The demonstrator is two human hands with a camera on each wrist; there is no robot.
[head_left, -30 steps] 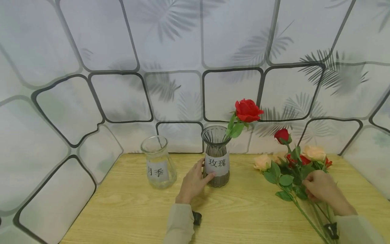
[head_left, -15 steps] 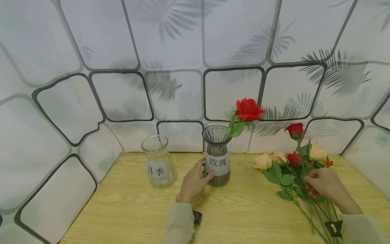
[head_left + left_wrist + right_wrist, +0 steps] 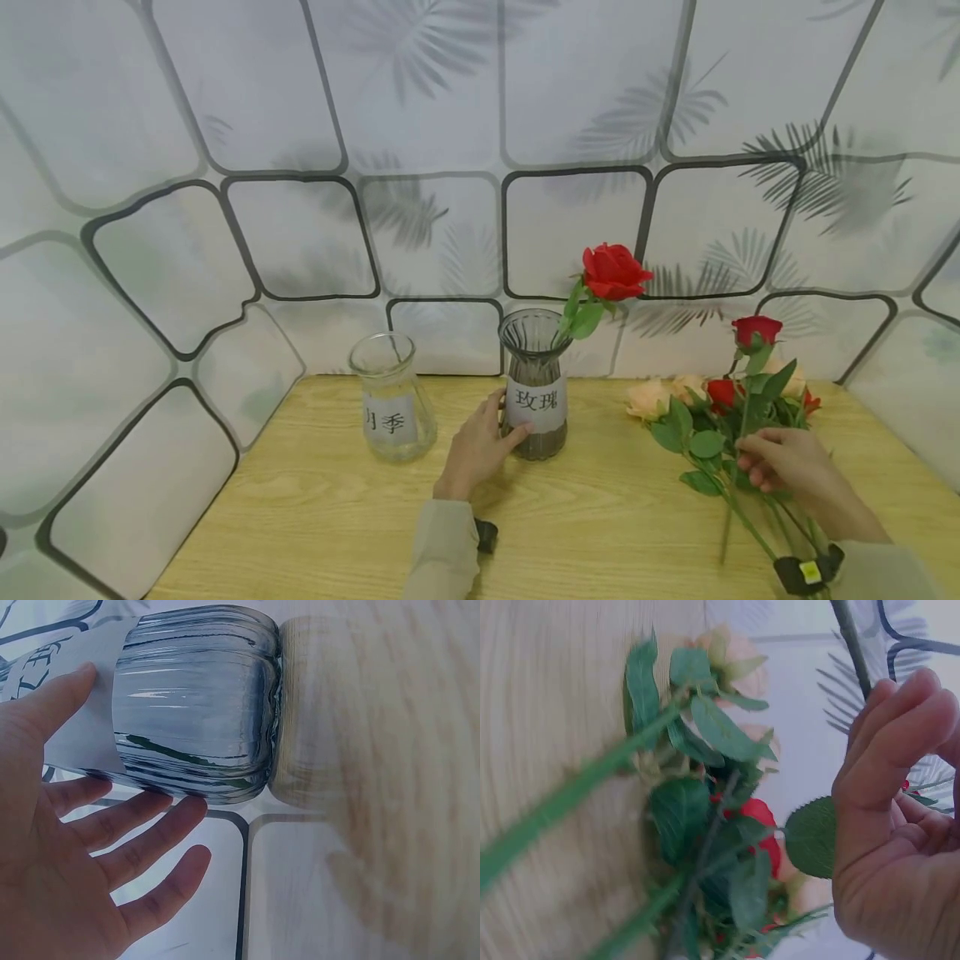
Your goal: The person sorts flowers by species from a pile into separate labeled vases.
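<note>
My left hand holds the grey ribbed glass vase from its left side, thumb on the white paper label and fingers along the far side. An open red rose stands in this vase, leaning right. At the right, my right hand pinches the stem of a smaller red rose, held upright over the other flowers. In the right wrist view the rose stem runs past the curled fingers. Under that hand lie peach roses and a red flower with leafy stems.
A clear glass vase with a labelled front stands to the left of the grey one. Both are on a wooden table. A patterned cloth wall rises behind. The loose flower stems reach toward the table's near right side.
My right hand has drawn the smaller red rose out of the pile, and its bloom has shifted right and turned upright. My left hand and both vases stay in place.
</note>
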